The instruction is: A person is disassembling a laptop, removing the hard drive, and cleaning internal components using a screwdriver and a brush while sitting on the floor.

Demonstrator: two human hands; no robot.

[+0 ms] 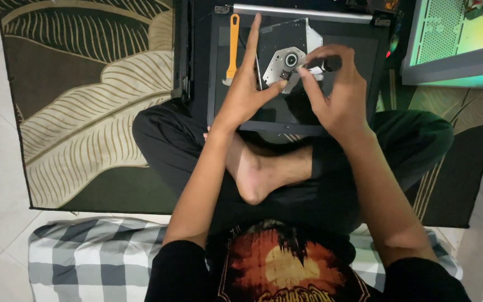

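The optical drive point(286, 59) lies on a black laptop panel point(292, 112) across the person's crossed legs, directly under both hands. The left hand point(248, 92) rests on its left edge, fingers stretched apart, thumb tip against the metal plate. The right hand point(336, 92) pinches a small black-handled screwdriver point(322, 65) over the drive; an orange pry tool point(232, 47) lies just left.

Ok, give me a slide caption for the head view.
Both hands work on an optical drive beside an orange pry tool.
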